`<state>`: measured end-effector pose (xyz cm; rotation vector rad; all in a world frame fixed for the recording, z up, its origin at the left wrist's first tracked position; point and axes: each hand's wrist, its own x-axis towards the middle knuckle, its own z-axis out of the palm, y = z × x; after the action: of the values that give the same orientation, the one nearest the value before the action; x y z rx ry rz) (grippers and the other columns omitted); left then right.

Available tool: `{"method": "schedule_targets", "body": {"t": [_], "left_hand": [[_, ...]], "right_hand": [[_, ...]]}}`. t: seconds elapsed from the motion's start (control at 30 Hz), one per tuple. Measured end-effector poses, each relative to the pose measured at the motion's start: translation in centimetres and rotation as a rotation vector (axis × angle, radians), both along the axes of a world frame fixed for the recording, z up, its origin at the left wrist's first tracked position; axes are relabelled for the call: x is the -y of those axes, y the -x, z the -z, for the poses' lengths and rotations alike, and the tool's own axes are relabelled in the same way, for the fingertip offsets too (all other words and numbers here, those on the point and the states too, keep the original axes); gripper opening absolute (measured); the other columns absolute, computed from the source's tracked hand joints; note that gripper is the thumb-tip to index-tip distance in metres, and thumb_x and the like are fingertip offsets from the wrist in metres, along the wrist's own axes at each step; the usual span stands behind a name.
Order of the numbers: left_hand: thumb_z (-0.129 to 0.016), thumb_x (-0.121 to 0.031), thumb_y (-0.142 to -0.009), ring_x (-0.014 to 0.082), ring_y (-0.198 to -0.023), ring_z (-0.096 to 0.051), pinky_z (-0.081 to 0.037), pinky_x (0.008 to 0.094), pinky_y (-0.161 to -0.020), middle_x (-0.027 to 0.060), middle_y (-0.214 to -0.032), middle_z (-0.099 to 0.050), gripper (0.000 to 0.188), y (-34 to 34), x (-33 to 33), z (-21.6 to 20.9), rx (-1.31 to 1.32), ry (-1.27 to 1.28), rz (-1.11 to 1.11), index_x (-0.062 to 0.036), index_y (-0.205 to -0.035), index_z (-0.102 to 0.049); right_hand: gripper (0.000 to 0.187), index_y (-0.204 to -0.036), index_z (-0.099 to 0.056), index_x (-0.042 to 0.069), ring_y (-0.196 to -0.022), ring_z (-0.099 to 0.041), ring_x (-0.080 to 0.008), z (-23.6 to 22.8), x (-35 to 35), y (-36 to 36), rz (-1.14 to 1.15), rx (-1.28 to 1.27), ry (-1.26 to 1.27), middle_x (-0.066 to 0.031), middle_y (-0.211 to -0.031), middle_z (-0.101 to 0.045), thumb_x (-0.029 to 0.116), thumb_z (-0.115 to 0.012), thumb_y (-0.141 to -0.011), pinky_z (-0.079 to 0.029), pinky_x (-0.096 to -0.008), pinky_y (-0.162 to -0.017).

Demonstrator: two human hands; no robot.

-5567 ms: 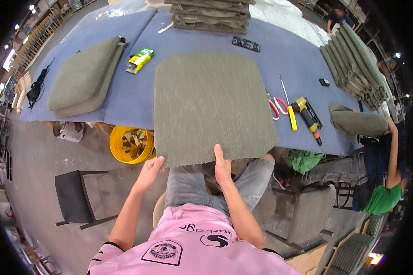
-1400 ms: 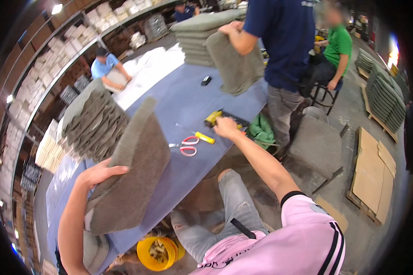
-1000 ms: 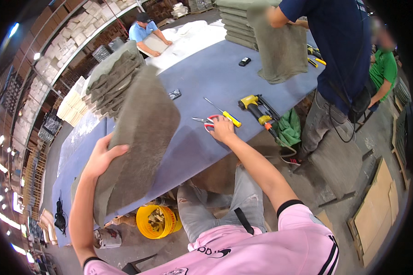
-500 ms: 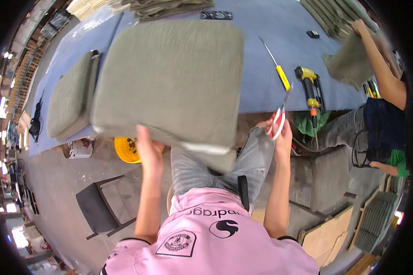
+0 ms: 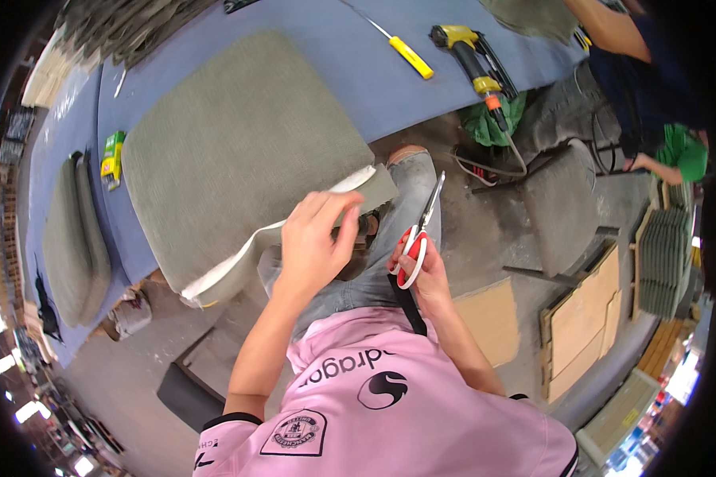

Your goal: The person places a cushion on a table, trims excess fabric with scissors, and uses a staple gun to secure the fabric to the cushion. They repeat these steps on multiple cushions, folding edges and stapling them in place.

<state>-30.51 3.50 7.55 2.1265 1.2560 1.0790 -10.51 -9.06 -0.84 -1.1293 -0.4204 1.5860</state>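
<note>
A grey-green upholstered cushion (image 5: pixel 239 143) lies on the blue table, its near side overhanging the edge toward my lap. Along that side the fabric hangs loose, and a strip of white lining or padding (image 5: pixel 239 258) shows. My left hand (image 5: pixel 318 238) is just in front of this edge, fingers extended and thumb apart, with nothing visible in it. Whether its fingertips touch the fabric I cannot tell. Scissors (image 5: pixel 412 256) with red and white handles are in my right hand (image 5: pixel 426 274), above my thigh. Their blades point up and away from me, beside the cushion's right corner.
A yellow-handled pointed tool (image 5: pixel 410 57) and a yellow-black air nailer (image 5: pixel 473 63) with a hose lie on the blue table (image 5: pixel 398 111). Left are a green-yellow box (image 5: pixel 112 159) and another cushion (image 5: pixel 71 238). Folded fabric (image 5: pixel 127 28) is stacked behind. A co-worker's arm (image 5: pixel 612 28) is at right.
The cushion has turned and settled on the table. My left hand has left its lower edge and moved right. My right hand has come lower with the scissors. The whole view has swung.
</note>
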Motion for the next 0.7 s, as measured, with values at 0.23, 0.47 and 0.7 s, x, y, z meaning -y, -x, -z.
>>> {"method": "schedule_targets", "body": {"t": [0.23, 0.47, 0.7], "left_hand": [[-0.09, -0.042, -0.085, 0.025, -0.054, -0.061, -0.05, 0.0415, -0.054, 0.0022, -0.065, -0.061, 0.048, -6.3, -1.2, 2.3, -0.36, 0.166, -0.092, -0.0098, -0.101, -0.059], [-0.081, -0.038, -0.094, 0.0343, -0.059, -0.07, -0.052, 0.0489, -0.056, 0.0064, -0.062, -0.066, 0.035, -6.9, -2.1, 4.4, -0.496, 0.191, -0.137, -0.0109, -0.103, -0.06], [-0.064, -0.028, -0.106, 0.0432, -0.063, -0.066, -0.049, 0.0522, -0.061, 0.0151, -0.065, -0.065, 0.029, -4.6, -1.9, 1.7, -0.469, 0.323, -0.149, -0.0047, -0.088, -0.064]], "right_hand": [[0.028, -0.095, -0.059, 0.004, -0.065, -0.06, -0.0175, -0.7, 0.6, 0.4, 0.025, -0.057, 0.032, -0.0063, -0.071, -0.061, 0.027, -0.065, -0.108, -0.048, -0.0331, -0.064], [0.052, -0.084, -0.063, 0.003, -0.065, -0.062, -0.0202, -1.5, 1.5, 0.5, -0.167, -0.205, 0.071, -0.009, -0.071, -0.063, 0.044, -0.052, -0.113, -0.048, -0.0338, -0.065], [0.06, -0.099, -0.066, 0.004, -0.082, -0.066, -0.0187, -2.3, 0.9, 1.3, -0.51, -0.215, 0.123, -0.0087, -0.092, -0.069, 0.055, -0.04, -0.116, -0.051, -0.0327, -0.075]]}}
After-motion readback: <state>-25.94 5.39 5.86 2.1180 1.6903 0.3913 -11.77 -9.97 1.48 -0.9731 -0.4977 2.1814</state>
